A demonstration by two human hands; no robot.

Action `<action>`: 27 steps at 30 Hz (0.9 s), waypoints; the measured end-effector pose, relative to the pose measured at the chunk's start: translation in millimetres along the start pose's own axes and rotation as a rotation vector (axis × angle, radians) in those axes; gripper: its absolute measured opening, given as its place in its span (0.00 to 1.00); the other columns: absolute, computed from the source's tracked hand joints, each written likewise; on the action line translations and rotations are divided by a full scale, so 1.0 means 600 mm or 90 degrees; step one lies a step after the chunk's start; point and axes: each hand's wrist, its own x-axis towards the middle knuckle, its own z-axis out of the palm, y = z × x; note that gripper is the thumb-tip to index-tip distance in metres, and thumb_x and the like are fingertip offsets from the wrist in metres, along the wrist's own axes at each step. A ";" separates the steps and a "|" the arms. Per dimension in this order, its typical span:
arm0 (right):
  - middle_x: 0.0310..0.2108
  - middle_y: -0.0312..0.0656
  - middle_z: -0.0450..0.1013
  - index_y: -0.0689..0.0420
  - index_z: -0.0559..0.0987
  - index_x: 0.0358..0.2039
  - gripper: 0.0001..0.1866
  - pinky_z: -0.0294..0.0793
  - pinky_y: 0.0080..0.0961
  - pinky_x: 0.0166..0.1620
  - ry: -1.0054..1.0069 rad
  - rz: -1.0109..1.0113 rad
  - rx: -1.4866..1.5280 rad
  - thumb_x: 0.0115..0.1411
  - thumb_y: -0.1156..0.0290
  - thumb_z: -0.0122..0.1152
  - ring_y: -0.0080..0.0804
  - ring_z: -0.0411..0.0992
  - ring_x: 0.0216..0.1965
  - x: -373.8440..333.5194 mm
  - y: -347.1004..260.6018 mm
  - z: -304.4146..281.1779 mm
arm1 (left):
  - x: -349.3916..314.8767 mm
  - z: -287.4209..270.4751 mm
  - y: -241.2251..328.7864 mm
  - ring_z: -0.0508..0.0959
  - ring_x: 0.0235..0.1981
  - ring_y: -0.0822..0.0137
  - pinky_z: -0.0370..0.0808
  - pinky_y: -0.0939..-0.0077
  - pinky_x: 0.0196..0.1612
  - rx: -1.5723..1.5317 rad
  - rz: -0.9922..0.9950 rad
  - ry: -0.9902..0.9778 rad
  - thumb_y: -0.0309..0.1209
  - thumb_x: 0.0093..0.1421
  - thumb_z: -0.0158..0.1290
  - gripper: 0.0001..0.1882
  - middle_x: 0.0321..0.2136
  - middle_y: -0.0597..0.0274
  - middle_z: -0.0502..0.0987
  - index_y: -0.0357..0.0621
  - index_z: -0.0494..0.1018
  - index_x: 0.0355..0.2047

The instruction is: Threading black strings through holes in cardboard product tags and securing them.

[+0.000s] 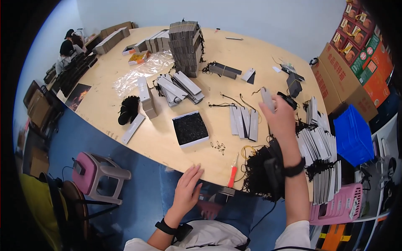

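Note:
My right hand (279, 116) reaches over the right part of the table, its fingers closed on a light grey hang tag (266, 99). Just left of it lie several grey tags (243, 123) fanned side by side, their black cords stretching away from me. My left hand (188, 189) rests at the table's near edge with its fingers stretched out, holding nothing. Between the hands are an awl with a red handle (231, 177) and several small metal pins (218, 146). A white box (195, 142) full of small black pieces stands beyond the left hand. Black cords (261, 173) lie heaped beside my right forearm.
A tall stack of tags (184, 50) stands at the back. Loose tags (178, 90) and a clear plastic sheet (142, 71) lie left of centre. Threaded tags (316, 144) crowd the right edge, beside a blue bin (354, 136). A pink stool (94, 173) stands left; people (69, 52) sit far left.

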 end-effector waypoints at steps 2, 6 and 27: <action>0.39 0.56 0.76 0.64 0.75 0.47 0.28 0.75 0.41 0.44 -0.108 0.135 -0.325 0.56 0.54 0.65 0.49 0.76 0.43 0.018 0.022 0.036 | 0.001 -0.003 0.000 0.68 0.61 0.49 0.65 0.58 0.62 0.001 -0.001 -0.005 0.19 0.55 0.55 0.27 0.59 0.53 0.69 0.42 0.69 0.57; 0.41 0.56 0.76 0.65 0.75 0.46 0.30 0.76 0.43 0.48 -0.216 0.206 -0.370 0.54 0.50 0.66 0.50 0.76 0.47 0.028 0.083 0.100 | -0.002 -0.007 -0.006 0.66 0.62 0.49 0.63 0.60 0.64 -0.021 -0.011 -0.035 0.18 0.54 0.55 0.28 0.60 0.52 0.68 0.42 0.70 0.57; 0.43 0.66 0.74 0.73 0.69 0.46 0.30 0.74 0.43 0.51 -0.235 0.212 -0.179 0.46 0.70 0.67 0.59 0.74 0.47 0.023 0.078 0.151 | -0.002 -0.008 -0.009 0.69 0.61 0.53 0.67 0.61 0.61 -0.026 -0.018 0.000 0.20 0.56 0.54 0.25 0.57 0.56 0.71 0.44 0.71 0.56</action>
